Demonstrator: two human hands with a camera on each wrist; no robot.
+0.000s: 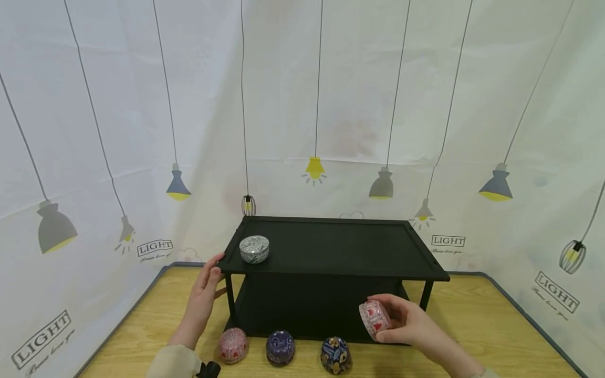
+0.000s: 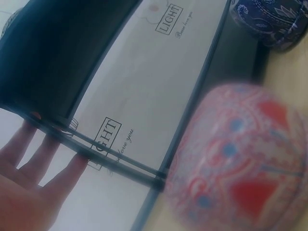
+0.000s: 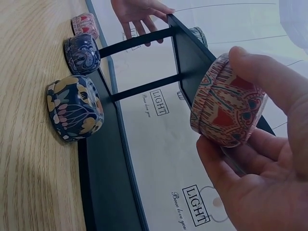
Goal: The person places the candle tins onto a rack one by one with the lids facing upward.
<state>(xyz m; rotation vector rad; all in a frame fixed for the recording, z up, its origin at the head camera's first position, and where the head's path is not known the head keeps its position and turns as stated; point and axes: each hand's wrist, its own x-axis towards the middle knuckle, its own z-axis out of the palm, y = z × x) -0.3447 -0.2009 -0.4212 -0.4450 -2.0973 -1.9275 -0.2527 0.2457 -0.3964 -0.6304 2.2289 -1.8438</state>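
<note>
In the head view my right hand [image 1: 402, 320] grips a round pink tin [image 1: 374, 317] with red heart shapes, tilted in front of the shelf's lower level. The right wrist view shows thumb and fingers on opposite sides of this tin [image 3: 226, 103]. My left hand [image 1: 204, 289] touches the left front corner of a black two-level shelf [image 1: 331, 247], its fingers extended and spread. On the shelf top, near that corner, sits a grey-and-white patterned tin [image 1: 254, 249]. Another pink tin [image 1: 232, 345] stands on the table below the left hand.
A purple paisley tin [image 1: 280, 347] and a dark blue flowered tin [image 1: 336, 355] stand on the wooden table [image 1: 137, 325] before the shelf. Thin black posts [image 1: 426, 295] hold up the top level. Printed white cloth [image 1: 302, 105] surrounds the table's back and sides.
</note>
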